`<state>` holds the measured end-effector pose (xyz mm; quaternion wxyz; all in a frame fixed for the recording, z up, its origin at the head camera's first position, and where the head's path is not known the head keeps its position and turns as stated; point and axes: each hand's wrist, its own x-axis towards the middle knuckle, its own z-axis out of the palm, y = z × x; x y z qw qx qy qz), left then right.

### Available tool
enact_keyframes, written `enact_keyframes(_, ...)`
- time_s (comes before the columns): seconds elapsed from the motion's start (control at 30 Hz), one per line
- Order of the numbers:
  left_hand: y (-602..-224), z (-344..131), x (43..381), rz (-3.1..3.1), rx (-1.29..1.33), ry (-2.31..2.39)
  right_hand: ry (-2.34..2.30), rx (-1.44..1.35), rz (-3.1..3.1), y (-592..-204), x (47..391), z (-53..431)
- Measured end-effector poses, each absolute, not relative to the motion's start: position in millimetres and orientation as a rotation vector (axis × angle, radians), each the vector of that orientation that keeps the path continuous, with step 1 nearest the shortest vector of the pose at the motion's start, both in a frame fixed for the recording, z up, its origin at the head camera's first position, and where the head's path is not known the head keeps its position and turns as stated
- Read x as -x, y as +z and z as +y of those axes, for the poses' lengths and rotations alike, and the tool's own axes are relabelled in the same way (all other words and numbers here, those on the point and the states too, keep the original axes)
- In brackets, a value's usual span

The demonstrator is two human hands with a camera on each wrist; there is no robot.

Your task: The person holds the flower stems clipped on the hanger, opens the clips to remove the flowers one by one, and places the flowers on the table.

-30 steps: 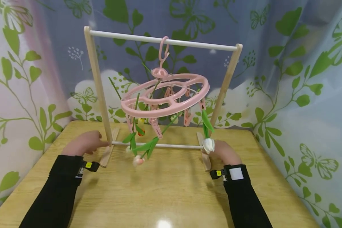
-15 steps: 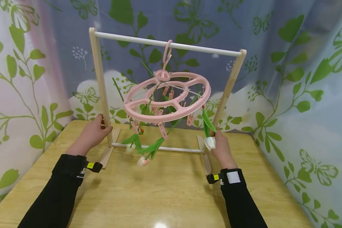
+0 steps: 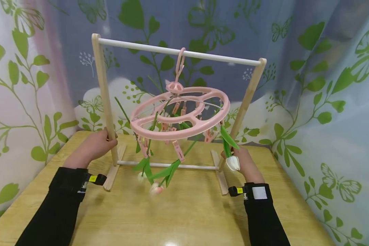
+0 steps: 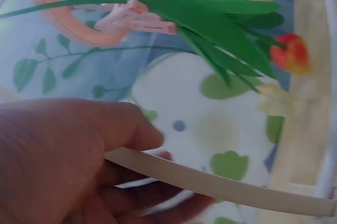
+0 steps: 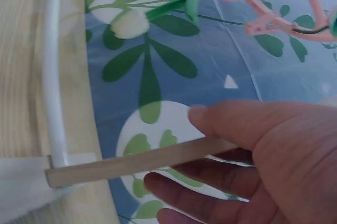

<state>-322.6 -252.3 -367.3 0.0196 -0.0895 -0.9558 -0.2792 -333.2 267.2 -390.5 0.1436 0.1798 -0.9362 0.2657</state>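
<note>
A small clothes rack with wooden posts and white bars (image 3: 135, 45) stands on the table. My left hand (image 3: 95, 146) holds its left post (image 3: 104, 89), thumb on one side and fingers behind, as the left wrist view shows. Round the right post (image 3: 246, 102) my right hand (image 3: 246, 162) has its thumb and fingers. From the top bar hangs a round pink clip hanger (image 3: 178, 131), tilted, with artificial tulips clipped to it. A white tulip (image 3: 233, 163) dangles in front of my right hand; a pale pink tulip (image 3: 156, 188) hangs lowest. The left wrist view also shows a red-orange tulip (image 4: 290, 54).
The light wooden table (image 3: 178, 218) extends toward me in front of the rack. A curtain (image 3: 332, 95) with green leaves and butterflies closes in the back and both sides. The rack's lower bar (image 3: 169, 166) runs just above the table.
Both hands have risen from beside the rack's feet and taken hold of its posts. The rack has shifted slightly toward me, and the hanger with its tulips has swung.
</note>
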Motion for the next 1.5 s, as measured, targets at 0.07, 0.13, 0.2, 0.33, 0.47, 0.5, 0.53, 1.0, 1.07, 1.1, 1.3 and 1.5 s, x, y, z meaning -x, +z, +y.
enact_keyframes(0.07,-361,-251,314,-3.005,0.303,-0.819,0.843,-0.471,-2.743,-388,330,270)
enact_keyframes(0.13,-351,-250,302,-3.051,0.323,-0.650,0.889,-0.427,-2.721,-382,326,272)
enact_keyframes(0.2,-338,-249,288,-3.074,0.367,-0.450,0.910,-0.371,-2.633,-372,320,271)
enact_keyframes(0.33,-305,-240,254,-3.042,0.352,-0.198,0.842,-0.262,-2.378,-341,302,261)
enact_keyframes(0.47,-282,-216,224,-2.824,0.325,-0.300,0.709,-0.315,-2.106,-308,277,242)
enact_keyframes(0.5,-277,-209,218,-2.742,0.363,-0.319,0.679,-0.351,-2.050,-301,271,236)
enact_keyframes(0.53,-273,-201,214,-2.650,0.429,-0.341,0.658,-0.388,-1.995,-294,265,229)
enact_keyframes(1.0,-261,-102,218,-1.961,1.067,-0.407,0.626,-0.860,-1.764,-247,211,147)
enact_keyframes(1.07,-262,-100,218,-1.946,1.084,-0.406,0.596,-0.891,-1.775,-249,208,145)
enact_keyframes(1.1,-262,-99,218,-1.936,1.089,-0.402,0.585,-0.903,-1.785,-250,207,145)
enact_keyframes(1.3,-266,-98,223,-1.898,1.061,-0.350,0.546,-0.961,-1.832,-255,208,140)
enact_keyframes(1.5,-270,-107,225,-1.921,1.017,-0.365,0.508,-0.926,-1.870,-260,217,133)
